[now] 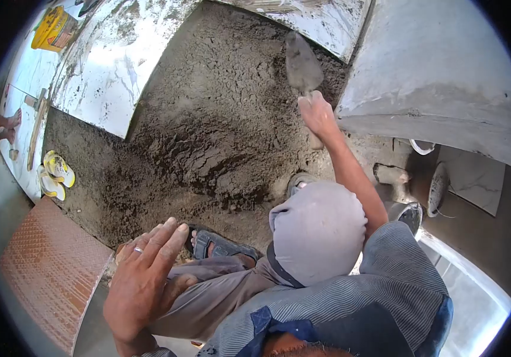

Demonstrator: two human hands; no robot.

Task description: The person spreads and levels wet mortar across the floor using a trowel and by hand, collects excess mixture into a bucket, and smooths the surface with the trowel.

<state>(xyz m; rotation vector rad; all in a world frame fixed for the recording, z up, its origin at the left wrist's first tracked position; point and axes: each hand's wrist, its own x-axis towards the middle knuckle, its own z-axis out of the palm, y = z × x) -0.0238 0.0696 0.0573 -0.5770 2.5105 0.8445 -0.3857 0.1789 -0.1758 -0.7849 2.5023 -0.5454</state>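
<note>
My right hand (318,114) is closed round the handle of a trowel (303,64). The trowel's grey, mortar-coated blade lies over the rough wet mortar bed (208,113), close to the edge of a white marbled tile at the top. My left hand (145,276), with a ring on one finger, is raised at the lower left with its fingers stretched out and nothing seen in it. It is nearest to my bent leg and a dark sandal (222,245). A grey cloth-covered rounded shape (318,232), seemingly my knee, hides part of the floor.
Mortar-spotted tile (104,77) borders the bed at upper left, with a yellow bucket (54,30) behind. Yellow-white slippers (58,172), a ridged brown tile (53,271) and another person's feet (11,126) are left. A grey slab (434,65) and metal pan (409,215) stand right.
</note>
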